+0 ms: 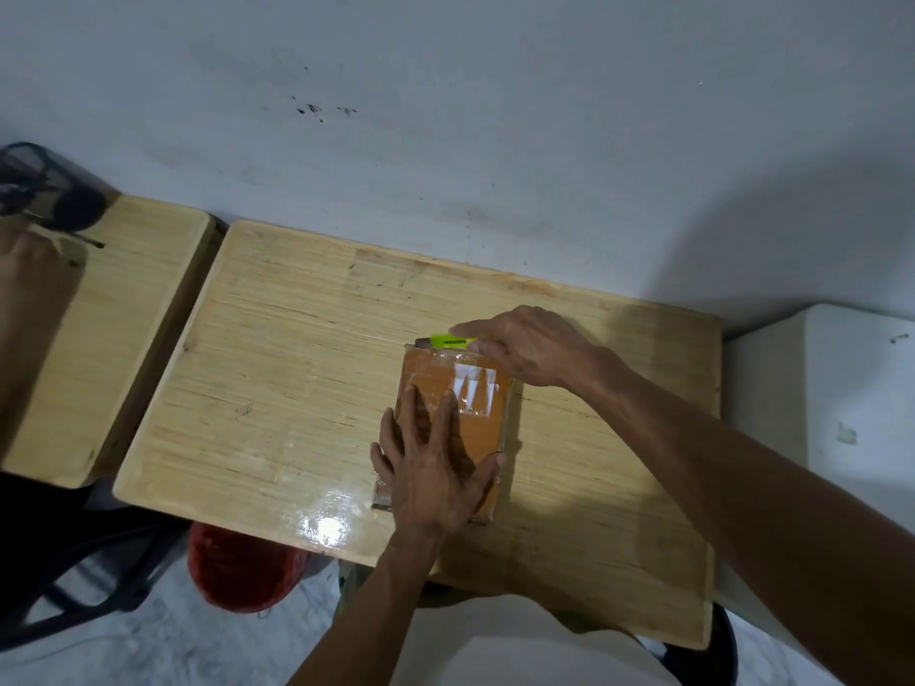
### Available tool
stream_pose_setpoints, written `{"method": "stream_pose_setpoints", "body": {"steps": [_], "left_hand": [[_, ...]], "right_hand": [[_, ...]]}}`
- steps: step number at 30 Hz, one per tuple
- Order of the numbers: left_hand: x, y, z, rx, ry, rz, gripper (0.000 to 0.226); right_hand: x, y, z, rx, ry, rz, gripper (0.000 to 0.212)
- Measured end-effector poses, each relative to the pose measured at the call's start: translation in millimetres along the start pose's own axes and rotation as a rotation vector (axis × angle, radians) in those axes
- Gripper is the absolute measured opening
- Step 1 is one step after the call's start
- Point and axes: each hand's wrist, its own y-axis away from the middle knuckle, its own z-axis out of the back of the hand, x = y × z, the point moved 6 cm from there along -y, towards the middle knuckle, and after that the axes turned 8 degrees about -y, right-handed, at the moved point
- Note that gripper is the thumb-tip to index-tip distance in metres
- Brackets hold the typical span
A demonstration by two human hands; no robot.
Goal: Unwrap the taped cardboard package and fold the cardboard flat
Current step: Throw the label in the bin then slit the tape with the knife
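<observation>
Your left hand (435,467) lay flat, fingers spread, pinning the taped cardboard package (453,428) to the wooden table (277,388). Beyond, your right hand (530,346) pinched a yellow-green utility knife (448,341) at the package's far edge. Slit shallowly, away from the pinning fingers. The package stayed sealed, contents unseen.

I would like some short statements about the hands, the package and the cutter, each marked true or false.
1. The left hand lies flat on the package. True.
2. The right hand holds a red cutter. False: the cutter is yellow-green.
3. The cutter is at the far edge of the package. True.
4. The package lies on the floor. False: it lies on the wooden table.
5. The cardboard is already folded flat. False: it is still wrapped in tape.
</observation>
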Motion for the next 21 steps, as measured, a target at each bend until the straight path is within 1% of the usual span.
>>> {"method": "stream_pose_setpoints", "body": {"steps": [3, 7, 15, 21], "left_hand": [[-1, 0, 0, 0.001, 0.006, -0.001, 0.101], [-2, 0, 1, 0.007, 0.003, 0.009, 0.102], [-6, 0, 5, 0.032, -0.024, 0.023, 0.103], [-9, 1, 7, 0.037, -0.04, 0.011, 0.103]], "right_hand": [[0, 2, -3, -0.002, 0.007, 0.01, 0.039], [1, 5, -2, -0.004, 0.106, 0.034, 0.04], [3, 17, 3, 0.008, 0.241, 0.022, 0.041], [-8, 28, 6, 0.031, 0.281, 0.005, 0.041]]}}
